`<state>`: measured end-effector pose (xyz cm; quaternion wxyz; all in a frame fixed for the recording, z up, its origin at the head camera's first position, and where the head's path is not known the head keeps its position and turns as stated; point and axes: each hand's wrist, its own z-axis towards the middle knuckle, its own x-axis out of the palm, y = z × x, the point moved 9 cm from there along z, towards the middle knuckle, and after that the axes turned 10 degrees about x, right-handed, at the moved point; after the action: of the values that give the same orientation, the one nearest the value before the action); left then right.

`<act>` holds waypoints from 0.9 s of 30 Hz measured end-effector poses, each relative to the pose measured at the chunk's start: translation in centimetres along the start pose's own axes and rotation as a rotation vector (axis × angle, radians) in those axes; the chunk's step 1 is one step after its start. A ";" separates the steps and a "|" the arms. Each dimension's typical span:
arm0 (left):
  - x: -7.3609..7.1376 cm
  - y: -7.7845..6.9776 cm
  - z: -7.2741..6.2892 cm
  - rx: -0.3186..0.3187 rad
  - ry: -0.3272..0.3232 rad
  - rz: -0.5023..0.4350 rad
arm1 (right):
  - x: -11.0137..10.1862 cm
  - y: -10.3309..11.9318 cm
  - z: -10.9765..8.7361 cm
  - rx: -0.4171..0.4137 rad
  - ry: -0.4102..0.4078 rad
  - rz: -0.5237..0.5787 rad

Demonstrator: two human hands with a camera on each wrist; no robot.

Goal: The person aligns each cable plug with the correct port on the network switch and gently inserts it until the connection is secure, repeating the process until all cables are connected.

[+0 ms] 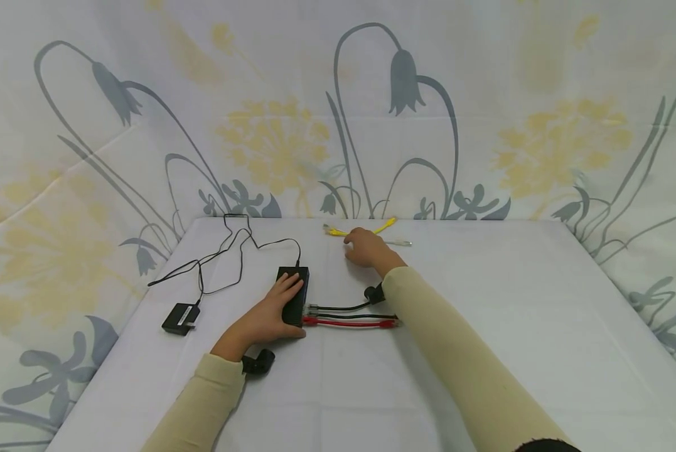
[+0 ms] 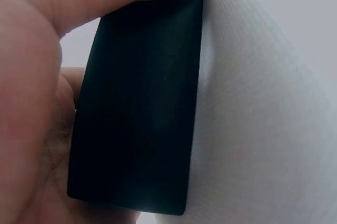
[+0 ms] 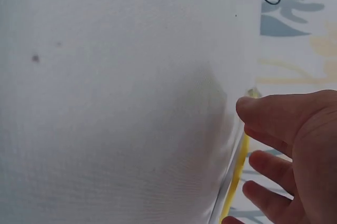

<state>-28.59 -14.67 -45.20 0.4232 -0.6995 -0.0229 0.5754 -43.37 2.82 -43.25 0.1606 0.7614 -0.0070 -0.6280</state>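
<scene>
My left hand (image 1: 270, 314) grips a black box with cable ports, which looks like a network switch (image 1: 299, 285). Its fingers lie over the top and the thumb is at the near end; the left wrist view shows the box's dark smooth face (image 2: 137, 108) between thumb and fingers. Black patch cables (image 1: 338, 308) and a red patch cable (image 1: 349, 323) run from the box's right side. My right hand (image 1: 368, 249) is at a yellow patch cable (image 1: 386, 224) and a white patch cable (image 1: 402, 243). Thumb and forefinger are close together there; whether they pinch a cable is hidden.
A black power adapter (image 1: 181, 319) lies to the left. Its thin cord (image 1: 221, 248) loops across the white tabletop (image 1: 513, 301) to the far end of the box. A flowered cloth backdrop (image 1: 292, 81) rises behind the table.
</scene>
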 end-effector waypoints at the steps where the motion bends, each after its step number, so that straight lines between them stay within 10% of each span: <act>1: 0.0 0.0 0.0 0.000 0.000 -0.002 | 0.1 -0.1 0.1 0.006 0.004 0.001; 27: -0.1 0.1 0.0 -0.011 0.000 0.004 | 0.2 -0.9 0.8 0.092 0.048 -0.084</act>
<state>-28.63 -14.81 -45.18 0.4181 -0.7018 -0.0245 0.5763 -44.27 3.40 -43.74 0.0991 0.7826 -0.0001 -0.6146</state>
